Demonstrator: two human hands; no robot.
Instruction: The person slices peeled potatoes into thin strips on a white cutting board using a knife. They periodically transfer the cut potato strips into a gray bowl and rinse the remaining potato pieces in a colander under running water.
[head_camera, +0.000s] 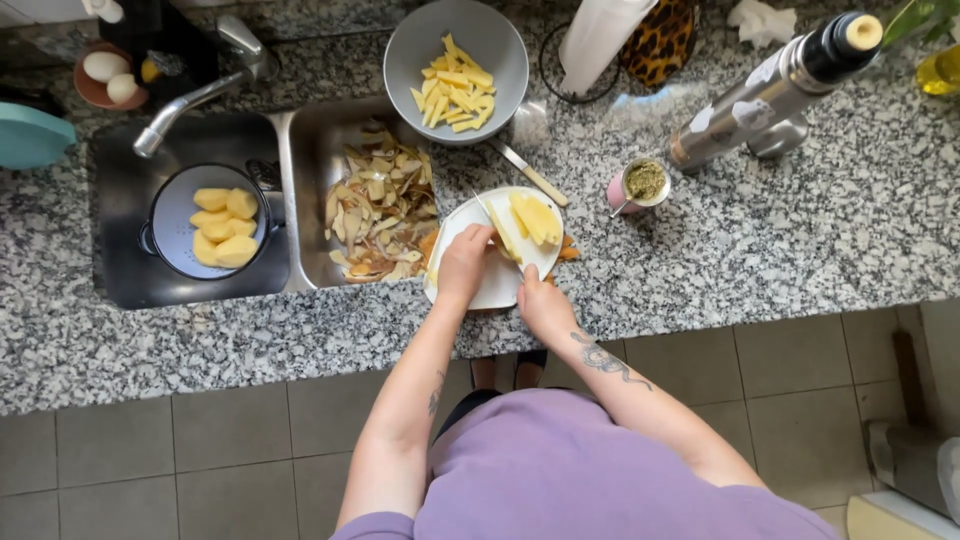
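On a white plate (500, 285) at the counter's front edge lie yellow potato slices (537, 217). My left hand (465, 262) presses a potato piece (503, 237) down on the plate. My right hand (545, 305) grips a knife (497, 228) whose blade crosses that piece. A grey bowl (455, 35) with cut potato sticks (455, 86) stands behind the plate.
Potato peels (380, 215) fill the small sink basin. A dark pot (170, 215) with peeled potatoes (225, 227) sits in the left basin under the tap (190, 105). A second knife (530, 173), a cup with green herb (640, 185), a steel flask (775, 88) and eggs (110, 75) are on the granite counter (800, 230).
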